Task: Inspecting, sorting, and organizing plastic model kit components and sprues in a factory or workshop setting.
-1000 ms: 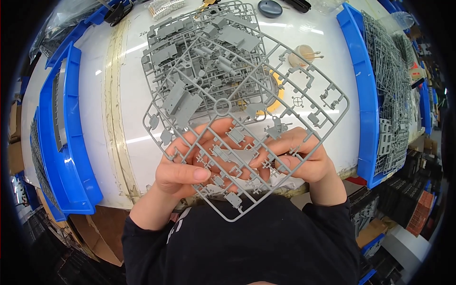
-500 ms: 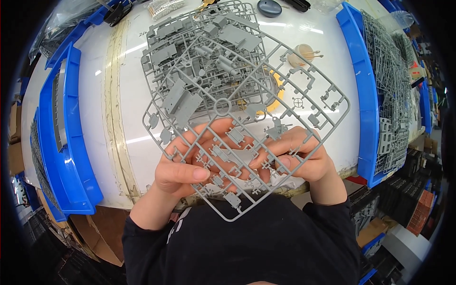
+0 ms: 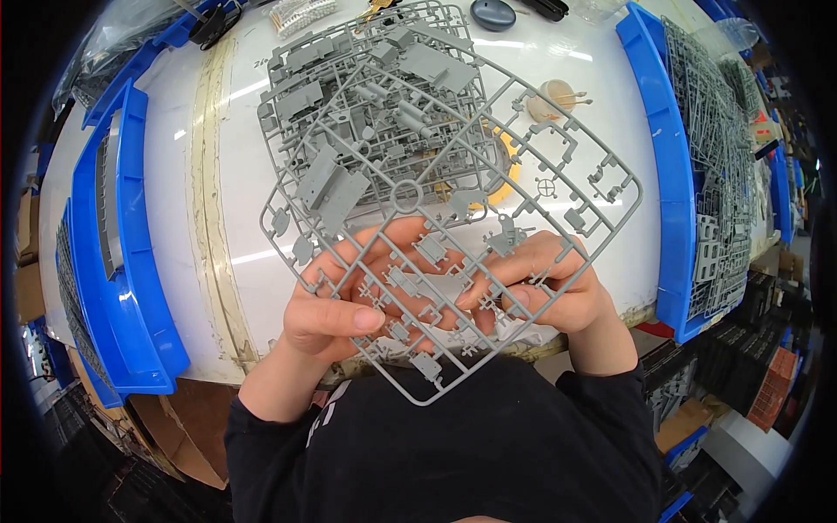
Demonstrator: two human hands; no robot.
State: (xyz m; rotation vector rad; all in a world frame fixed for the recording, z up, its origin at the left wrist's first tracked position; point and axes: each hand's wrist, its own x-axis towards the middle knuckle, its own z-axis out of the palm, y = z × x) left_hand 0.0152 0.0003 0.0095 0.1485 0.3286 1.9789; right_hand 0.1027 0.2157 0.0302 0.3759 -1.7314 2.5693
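Both your left fingers and right fingers are gripping the grey frame by its near half; pressing harder could be snapping small parts. Beyond your fingers, tilting could be catching the stacked frames.

The single view comes from the left one of two wide fisheye cameras worn side by side on the person's head. It looks steeply down and forward over the chest, upright and unmirrored, so the black cloth shirt fills the bottom edge and the white, glossy tabletop stretches away toward the top. The bare left hand and bare right hand sit below centre, close to the lens, with the grey plastic lattice frame large across the middle. Wide coverage takes in the long blue plastic bin at left and the deep blue plastic bin at right, their straight edges bending toward the dark rim.
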